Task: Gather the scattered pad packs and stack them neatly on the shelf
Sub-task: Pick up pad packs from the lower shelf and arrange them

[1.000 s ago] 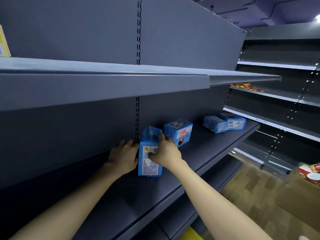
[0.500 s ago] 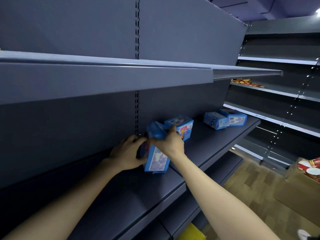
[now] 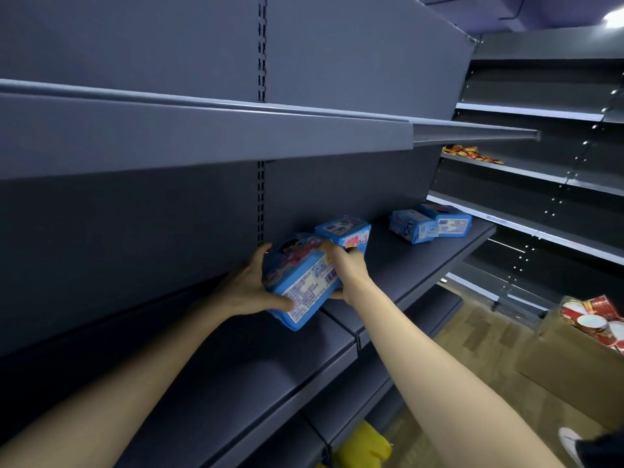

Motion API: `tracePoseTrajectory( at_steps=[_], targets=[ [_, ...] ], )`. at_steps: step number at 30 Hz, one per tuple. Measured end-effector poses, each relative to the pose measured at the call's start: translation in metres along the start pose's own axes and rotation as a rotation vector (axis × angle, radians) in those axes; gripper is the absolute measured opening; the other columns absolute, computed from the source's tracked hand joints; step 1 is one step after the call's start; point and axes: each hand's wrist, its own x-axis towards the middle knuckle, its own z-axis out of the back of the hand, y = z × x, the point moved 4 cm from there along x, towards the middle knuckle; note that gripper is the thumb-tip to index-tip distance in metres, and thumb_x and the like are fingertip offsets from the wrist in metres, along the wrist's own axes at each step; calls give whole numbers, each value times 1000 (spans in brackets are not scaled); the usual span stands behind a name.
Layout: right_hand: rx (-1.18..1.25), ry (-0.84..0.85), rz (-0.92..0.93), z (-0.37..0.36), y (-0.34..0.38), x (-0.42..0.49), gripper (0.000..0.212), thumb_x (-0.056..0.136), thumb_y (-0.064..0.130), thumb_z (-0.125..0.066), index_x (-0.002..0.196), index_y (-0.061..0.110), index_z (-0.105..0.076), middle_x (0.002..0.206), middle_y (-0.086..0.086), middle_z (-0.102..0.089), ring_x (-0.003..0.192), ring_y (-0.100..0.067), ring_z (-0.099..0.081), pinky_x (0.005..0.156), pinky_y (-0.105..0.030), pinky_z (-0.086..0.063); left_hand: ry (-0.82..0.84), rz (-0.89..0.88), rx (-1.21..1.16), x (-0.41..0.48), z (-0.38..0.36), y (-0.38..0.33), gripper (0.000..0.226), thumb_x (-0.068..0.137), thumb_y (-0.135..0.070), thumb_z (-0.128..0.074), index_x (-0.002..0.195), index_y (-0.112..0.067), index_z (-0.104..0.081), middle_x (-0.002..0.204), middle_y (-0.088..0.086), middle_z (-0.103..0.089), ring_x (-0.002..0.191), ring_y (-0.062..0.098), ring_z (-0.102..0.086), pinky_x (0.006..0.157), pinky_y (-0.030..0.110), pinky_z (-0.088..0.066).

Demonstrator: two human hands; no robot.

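Print on blue plastic pad pack (image 3: pixel 304 285) too small to read — brown cardboard box (image 3: pixel 574 373) cut off right, yellow object (image 3: pixel 364 447) half-hidden.

One wide-angle view, from the person's head, looks forward and a little down, close in on a grey shelf (image 3: pixel 236 383). It faces the back panel at a slant, so the shelf runs from near left to far right. Both forearms enter from the bottom edge. The left hand (image 3: pixel 248 287) and right hand (image 3: pixel 344 271) hold a pack (image 3: pixel 300 285) near mid-frame. An upper shelf (image 3: pixel 202 130) crosses above them. Far right, floor (image 3: pixel 472 332) and a box (image 3: pixel 557 359) show.
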Motion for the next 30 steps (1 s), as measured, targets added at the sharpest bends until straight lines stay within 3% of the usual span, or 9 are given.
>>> tracePoseTrajectory(
  at_steps=[3,8,12,15,19,22,26,30],
  targets=[
    [114,9,13,-2,-4,-4,49,81,30,-68,122,16,-44,108,-6,-64,89,-21,-65,64,-38,-56,-54,24,-27,0,2,1,121,56,-33,-83,146,-37,-2,144,0,-36,126,20,-42,102,42,-42],
    [255,60,-7,-15,-15,-17,53,86,25,-66,130,13,-39,119,-7,-60,104,-26,-61,87,-48,-53,-274,83,-90,-4,6,-4,113,58,-28,-84,146,-25,-14,139,4,-40,124,24,-44,98,41,-45],
    [160,180,-141,-39,-28,-39,70,85,27,-66,142,24,-26,141,-5,-42,128,-35,-42,95,-69,-31,-431,101,-12,-12,3,-14,106,58,-29,-83,144,-20,-22,138,13,-40,127,33,-37,103,46,-37],
    [207,222,-168,-47,-34,-45,78,85,24,-68,145,28,-18,146,-3,-34,134,-33,-34,97,-72,-26,-463,126,70,-21,-3,-22,105,63,-32,-81,145,-19,-17,138,19,-34,130,37,-28,104,45,-34],
    [186,133,-161,-48,-37,-44,75,77,21,-74,136,27,-28,136,-7,-45,117,-37,-49,84,-62,-43,-387,153,104,-30,-17,-26,107,65,-29,-78,147,-24,-10,141,16,-24,132,33,-20,101,42,-33],
    [265,55,-94,-41,-37,-41,65,74,7,-73,128,19,-38,124,-12,-56,102,-34,-60,76,-50,-55,-326,119,138,-36,-26,-24,115,57,-36,-82,146,-28,-10,140,12,-26,129,31,-24,101,39,-34],
    [210,103,-80,-24,-29,-44,53,77,-4,-66,120,16,-41,104,-7,-59,83,-25,-60,67,-43,-55,-260,81,65,-42,-23,-14,110,39,-50,-79,135,-37,-26,121,0,-50,115,23,-51,91,39,-50],
    [61,130,-32,-19,-20,-49,69,72,-6,-68,129,21,-39,115,-8,-57,83,-22,-59,57,-34,-52,-212,72,52,-49,-11,-2,108,57,-26,-83,143,-31,-17,127,-4,-47,117,19,-49,93,37,-46]
  ],
)
